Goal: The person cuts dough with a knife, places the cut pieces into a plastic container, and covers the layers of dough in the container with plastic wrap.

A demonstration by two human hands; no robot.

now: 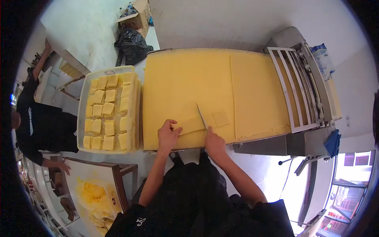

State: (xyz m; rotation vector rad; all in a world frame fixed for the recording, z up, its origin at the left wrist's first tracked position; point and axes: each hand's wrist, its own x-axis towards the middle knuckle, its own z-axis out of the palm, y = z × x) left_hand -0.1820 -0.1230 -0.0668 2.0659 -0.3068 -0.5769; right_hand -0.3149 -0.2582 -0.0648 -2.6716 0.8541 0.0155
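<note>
My right hand (pixel 215 143) is closed around the handle of a knife (pixel 201 114), whose thin blade points away from me and lies across a strip of yellow dough (pixel 191 125). To the left, my left hand (pixel 168 135) has thumb and fingers at the strip's left end, closed on it. Right of the blade lies a short cut piece of dough (pixel 220 118), with a line across it. Beneath all of this spreads a wide yellow dough sheet (pixel 185 83) covering the worktable; a raised seam runs across its right part.
A plastic tub (pixel 81 118) of folded yellow dough pieces stands left of the table. At the right end is a machine with a slatted metal frame (pixel 290 91). A person in black (pixel 47 126) is at far left, near a small table (pixel 85 168) with a yellow bag.
</note>
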